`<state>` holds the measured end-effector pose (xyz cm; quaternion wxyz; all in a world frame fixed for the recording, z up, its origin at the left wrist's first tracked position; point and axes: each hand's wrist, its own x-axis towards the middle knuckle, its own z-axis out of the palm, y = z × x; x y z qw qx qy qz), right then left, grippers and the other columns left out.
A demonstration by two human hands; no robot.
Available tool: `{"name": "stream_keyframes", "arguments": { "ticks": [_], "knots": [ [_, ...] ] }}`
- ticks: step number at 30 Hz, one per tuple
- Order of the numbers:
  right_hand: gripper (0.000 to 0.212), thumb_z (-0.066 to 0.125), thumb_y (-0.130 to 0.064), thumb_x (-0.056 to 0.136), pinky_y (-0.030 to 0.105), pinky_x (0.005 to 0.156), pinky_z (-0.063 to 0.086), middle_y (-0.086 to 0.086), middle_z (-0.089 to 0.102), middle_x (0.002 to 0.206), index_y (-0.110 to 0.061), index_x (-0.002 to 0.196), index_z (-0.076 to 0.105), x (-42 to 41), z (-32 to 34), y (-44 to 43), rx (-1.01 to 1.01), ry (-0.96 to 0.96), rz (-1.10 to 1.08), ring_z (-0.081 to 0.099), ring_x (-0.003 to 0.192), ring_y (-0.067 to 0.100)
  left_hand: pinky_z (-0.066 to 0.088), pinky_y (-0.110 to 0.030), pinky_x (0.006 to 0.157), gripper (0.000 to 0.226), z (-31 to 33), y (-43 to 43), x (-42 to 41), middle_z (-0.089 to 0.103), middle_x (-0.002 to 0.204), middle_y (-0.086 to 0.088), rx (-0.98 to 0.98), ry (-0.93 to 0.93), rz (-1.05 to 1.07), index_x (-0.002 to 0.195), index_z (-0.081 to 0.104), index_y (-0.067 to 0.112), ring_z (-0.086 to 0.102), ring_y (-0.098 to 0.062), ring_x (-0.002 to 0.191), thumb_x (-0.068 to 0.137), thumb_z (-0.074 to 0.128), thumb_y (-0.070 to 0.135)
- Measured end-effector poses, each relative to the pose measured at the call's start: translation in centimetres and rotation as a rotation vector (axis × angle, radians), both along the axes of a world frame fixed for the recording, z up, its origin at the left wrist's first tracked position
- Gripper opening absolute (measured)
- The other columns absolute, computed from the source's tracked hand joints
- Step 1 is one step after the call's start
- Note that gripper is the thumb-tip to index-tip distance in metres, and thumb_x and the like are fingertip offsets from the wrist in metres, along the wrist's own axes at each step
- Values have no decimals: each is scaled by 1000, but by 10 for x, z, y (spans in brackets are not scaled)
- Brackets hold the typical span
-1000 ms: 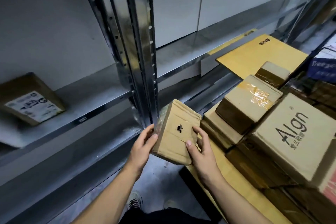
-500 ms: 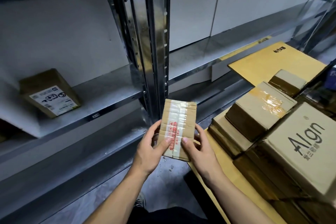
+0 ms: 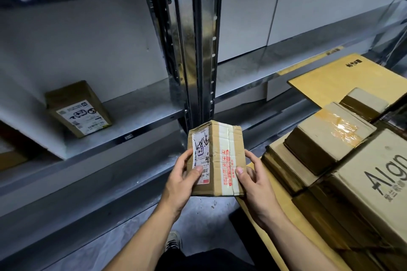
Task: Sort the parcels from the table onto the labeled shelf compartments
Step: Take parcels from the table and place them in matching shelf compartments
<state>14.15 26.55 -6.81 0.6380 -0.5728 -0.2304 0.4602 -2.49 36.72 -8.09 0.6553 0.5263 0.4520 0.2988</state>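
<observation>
A small brown cardboard parcel (image 3: 217, 156) with white tape, red print and a shipping label on its left face is held in front of the metal shelf upright (image 3: 198, 50). My left hand (image 3: 182, 180) grips its left side with the thumb on the label. My right hand (image 3: 253, 178) grips its right side with the thumb on the tape. One labelled parcel (image 3: 79, 109) lies on the left shelf compartment (image 3: 143, 112). Several more parcels, among them a large "Algn" box (image 3: 374, 182) and a taped box (image 3: 330, 132), sit on the table (image 3: 264, 211) at the right.
The right shelf compartment (image 3: 253, 68) holds a flat yellow envelope (image 3: 308, 62) at its far end. A large yellow flat parcel (image 3: 341, 79) lies at the table's back. A lower shelf board (image 3: 66, 193) runs beneath. My shoe (image 3: 172, 242) stands on the grey floor.
I have turned the parcel in both hands: first a plain face with a dark mark showed, then the taped face, now the shipping label is also in sight. The view shifted slightly right.
</observation>
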Motion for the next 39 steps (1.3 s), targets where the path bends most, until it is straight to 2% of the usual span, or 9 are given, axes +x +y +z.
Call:
{"name": "stream_keyframes", "arguments": {
  "ticks": [5, 9, 13, 17, 22, 28, 32, 35, 39],
  "knots": [
    [44, 63, -27, 96, 30, 90, 54, -7, 60, 123, -55, 129, 52, -4, -14, 9, -71, -369, 38, 63, 109, 8, 55, -41, 90, 51, 7, 9, -17, 67, 117, 16, 137, 126, 15, 129, 50, 50, 65, -10, 106, 86, 70, 32],
    [30, 58, -46, 93, 3, 91, 38, -8, 54, 122, -62, 118, 52, -9, -14, 26, -140, -549, 67, 48, 110, -17, 49, -42, 98, 60, 14, 17, -26, 56, 130, 14, 286, 270, 34, 137, 45, 42, 56, -6, 116, 84, 71, 35],
    [41, 62, -44, 96, 38, 100, 52, -11, 61, 128, -53, 135, 53, -18, -10, 44, -123, -365, 199, 60, 117, 3, 45, -26, 95, 61, 15, 23, -39, 48, 127, 22, 413, 372, 106, 138, 44, 43, 47, 10, 115, 85, 71, 31],
    [62, 73, -37, 88, 33, 96, 55, -33, 62, 119, -52, 140, 43, -37, 0, 64, -69, -322, 302, 61, 115, -2, 33, 2, 85, 61, 16, 37, -52, 43, 124, 30, 531, 414, 126, 136, 45, 44, 41, 19, 113, 85, 72, 24],
    [67, 78, -25, 86, 43, 98, 54, -17, 66, 120, -45, 138, 41, -60, 8, 103, -97, -422, 245, 65, 109, 1, 29, 3, 91, 63, 19, 63, -68, 44, 132, 17, 607, 436, 126, 140, 44, 38, 41, 13, 118, 87, 69, 17],
    [63, 80, -31, 82, 31, 93, 54, -22, 70, 109, -48, 131, 43, -74, 23, 165, -35, -555, 199, 67, 99, -3, 26, -4, 101, 62, 39, 106, -85, 42, 136, 18, 706, 461, 126, 142, 37, 42, 42, 6, 122, 86, 63, 31],
    [61, 77, -33, 85, 6, 83, 45, -33, 67, 108, -68, 118, 39, -78, 29, 203, 4, -584, 204, 61, 101, -13, 36, -27, 107, 65, 49, 138, -96, 37, 144, 18, 726, 468, 91, 143, 31, 47, 41, -1, 127, 87, 62, 33],
    [61, 77, -34, 85, 25, 98, 49, -22, 66, 120, -66, 122, 40, -76, 33, 233, 24, -575, 206, 61, 109, -8, 37, -34, 109, 66, 54, 159, -104, 33, 150, 15, 735, 483, 70, 145, 32, 44, 37, -5, 133, 90, 64, 29],
    [65, 76, -35, 86, 41, 108, 46, -15, 63, 128, -47, 138, 40, -75, 33, 272, 69, -571, 225, 59, 119, 2, 33, -26, 105, 57, 53, 179, -122, 43, 141, 9, 744, 585, 114, 145, 39, 31, 39, -3, 126, 92, 61, 28]
  ]
}}
